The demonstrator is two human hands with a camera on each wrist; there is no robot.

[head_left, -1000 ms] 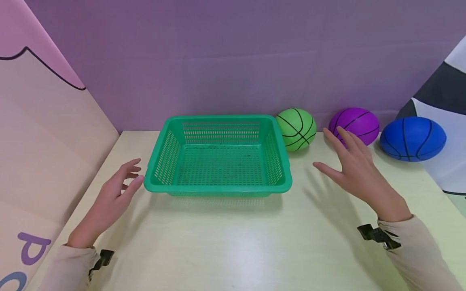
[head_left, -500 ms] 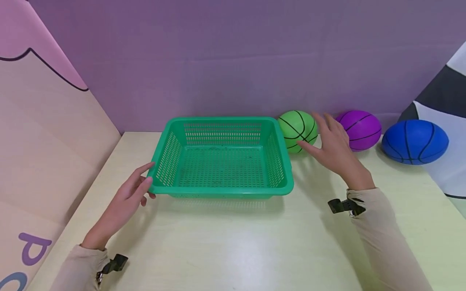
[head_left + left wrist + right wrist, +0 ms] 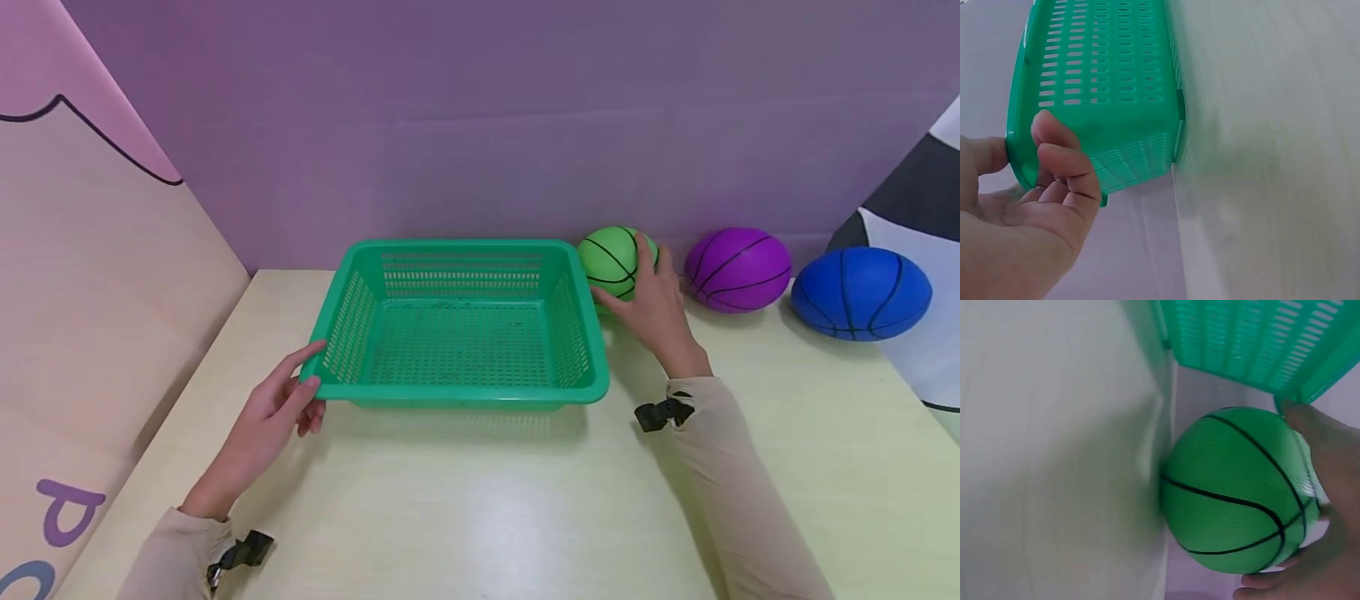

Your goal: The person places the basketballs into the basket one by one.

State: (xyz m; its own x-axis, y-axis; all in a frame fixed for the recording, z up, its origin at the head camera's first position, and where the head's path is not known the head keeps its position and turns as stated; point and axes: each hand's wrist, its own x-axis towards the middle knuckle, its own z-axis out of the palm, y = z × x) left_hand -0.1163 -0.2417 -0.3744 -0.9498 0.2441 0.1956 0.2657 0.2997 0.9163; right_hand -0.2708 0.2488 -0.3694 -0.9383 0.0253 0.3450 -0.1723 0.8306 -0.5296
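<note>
A green plastic basket with slotted sides stands on the table. My left hand holds its near left corner; in the left wrist view the thumb lies at the rim and the fingers curl beneath it. Beside the basket's right wall is a light green toy basketball. My right hand grips this ball, thumb on the basket side and fingers over its right side. Seen from the right wrist, the ball sits at the table surface, thumb and fingers on opposite sides.
A purple ball and a blue ball rest farther right along the back of the table. Behind them rises a purple backdrop, with a printed panel along the left side.
My left hand has moved right onto the basket's corner and taken hold of it. My right hand has moved left, from in front of the purple ball to the green ball, and closed round it.
</note>
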